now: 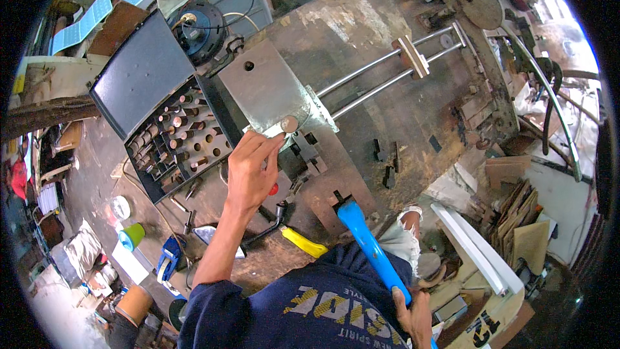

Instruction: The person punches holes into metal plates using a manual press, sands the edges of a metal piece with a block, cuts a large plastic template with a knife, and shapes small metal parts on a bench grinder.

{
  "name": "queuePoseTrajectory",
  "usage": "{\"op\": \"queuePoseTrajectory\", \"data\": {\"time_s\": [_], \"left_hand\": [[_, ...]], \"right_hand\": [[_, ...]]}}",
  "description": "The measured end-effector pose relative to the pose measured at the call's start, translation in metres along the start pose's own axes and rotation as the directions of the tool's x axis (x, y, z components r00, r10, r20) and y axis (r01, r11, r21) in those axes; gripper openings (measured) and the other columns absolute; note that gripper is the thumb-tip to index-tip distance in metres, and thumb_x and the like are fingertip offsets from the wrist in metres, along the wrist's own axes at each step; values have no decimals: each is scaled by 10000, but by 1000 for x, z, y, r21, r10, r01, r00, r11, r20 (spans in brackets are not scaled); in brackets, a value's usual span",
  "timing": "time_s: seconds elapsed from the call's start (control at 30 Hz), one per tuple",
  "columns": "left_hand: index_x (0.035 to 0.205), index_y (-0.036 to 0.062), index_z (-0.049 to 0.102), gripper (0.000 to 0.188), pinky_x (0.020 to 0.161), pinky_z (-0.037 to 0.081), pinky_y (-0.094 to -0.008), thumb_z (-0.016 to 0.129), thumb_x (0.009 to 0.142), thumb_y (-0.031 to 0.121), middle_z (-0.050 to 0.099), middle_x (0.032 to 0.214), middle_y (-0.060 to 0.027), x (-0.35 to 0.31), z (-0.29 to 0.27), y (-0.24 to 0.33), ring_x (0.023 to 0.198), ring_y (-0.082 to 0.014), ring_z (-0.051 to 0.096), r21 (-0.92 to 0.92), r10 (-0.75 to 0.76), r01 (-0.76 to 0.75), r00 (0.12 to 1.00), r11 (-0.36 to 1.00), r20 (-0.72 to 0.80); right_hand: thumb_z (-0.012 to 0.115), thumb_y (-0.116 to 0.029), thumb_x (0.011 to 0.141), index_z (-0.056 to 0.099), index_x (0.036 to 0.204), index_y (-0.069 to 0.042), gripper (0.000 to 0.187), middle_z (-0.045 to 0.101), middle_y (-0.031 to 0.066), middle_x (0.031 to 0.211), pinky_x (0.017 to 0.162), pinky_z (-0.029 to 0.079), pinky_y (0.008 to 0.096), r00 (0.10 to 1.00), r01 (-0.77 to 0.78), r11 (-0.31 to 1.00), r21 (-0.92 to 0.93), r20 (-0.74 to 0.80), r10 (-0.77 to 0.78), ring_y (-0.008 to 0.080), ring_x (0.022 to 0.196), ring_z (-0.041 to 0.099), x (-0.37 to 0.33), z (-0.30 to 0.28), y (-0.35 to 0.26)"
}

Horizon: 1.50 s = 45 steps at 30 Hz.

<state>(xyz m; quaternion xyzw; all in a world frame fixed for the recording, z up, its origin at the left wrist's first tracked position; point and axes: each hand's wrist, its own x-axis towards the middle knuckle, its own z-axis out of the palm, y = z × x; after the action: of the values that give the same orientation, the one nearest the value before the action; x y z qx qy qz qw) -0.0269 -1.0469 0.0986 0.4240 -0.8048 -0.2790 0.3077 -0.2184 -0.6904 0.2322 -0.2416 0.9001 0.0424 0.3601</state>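
My left hand (250,171) reaches up to the edge of a metal bench machine, a flat steel plate (261,84) with a hole in it. Its fingertips close around a round metal piece (289,124) at the plate's corner; part of that piece is hidden by the fingers. Low on the right, my right hand (413,317) wraps round a long blue lever (369,242), whose far end meets a slot in the machine's base. Two steel rods (361,100) run from the machine to the upper right, carrying a sliding crossbar (411,58).
Left of the plate lies an opened dark case (142,64) with several cylindrical metal dies (184,123). A yellow-handled tool (303,242) and a black socket wrench (266,227) rest near my body. A green cup (132,236) stands at left; wood scraps (520,220) lie at right.
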Motion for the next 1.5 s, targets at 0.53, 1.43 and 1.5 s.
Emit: {"op": "queuePoseTrajectory", "data": {"time_s": [0.53, 1.43, 1.5], "left_hand": [[911, -2, 734, 217, 656, 496, -348, 692, 735, -123, 655, 767, -128, 6, -17, -7, 716, -275, 617, 5, 35, -35, 999, 999, 16], [950, 12, 756, 348, 748, 515, -354, 668, 638, -115, 687, 802, -105, 43, -52, -50, 804, -273, 620, -82, 175, -158, 941, 984, 291], [959, 10, 756, 368, 755, 516, -353, 649, 630, -117, 690, 802, -101, 47, -53, -52, 810, -272, 618, -90, 197, -177, 931, 980, 306]], "right_hand": [[571, -562, 922, 633, 1051, 99, 676, 569, 296, 929, 831, 433, 483, 989, -39, 999, -8, 139, 40, 411, 916, 549, 7, 3, 16], [615, -541, 912, 583, 1038, 58, 613, 552, 300, 988, 863, 430, 531, 997, -45, 995, 86, 69, 39, 475, 965, 537, 3, 0, 5], [616, -543, 912, 577, 1028, 64, 619, 546, 297, 970, 844, 430, 534, 998, -41, 996, 83, 53, 37, 472, 943, 537, 0, -4, -1]]}}
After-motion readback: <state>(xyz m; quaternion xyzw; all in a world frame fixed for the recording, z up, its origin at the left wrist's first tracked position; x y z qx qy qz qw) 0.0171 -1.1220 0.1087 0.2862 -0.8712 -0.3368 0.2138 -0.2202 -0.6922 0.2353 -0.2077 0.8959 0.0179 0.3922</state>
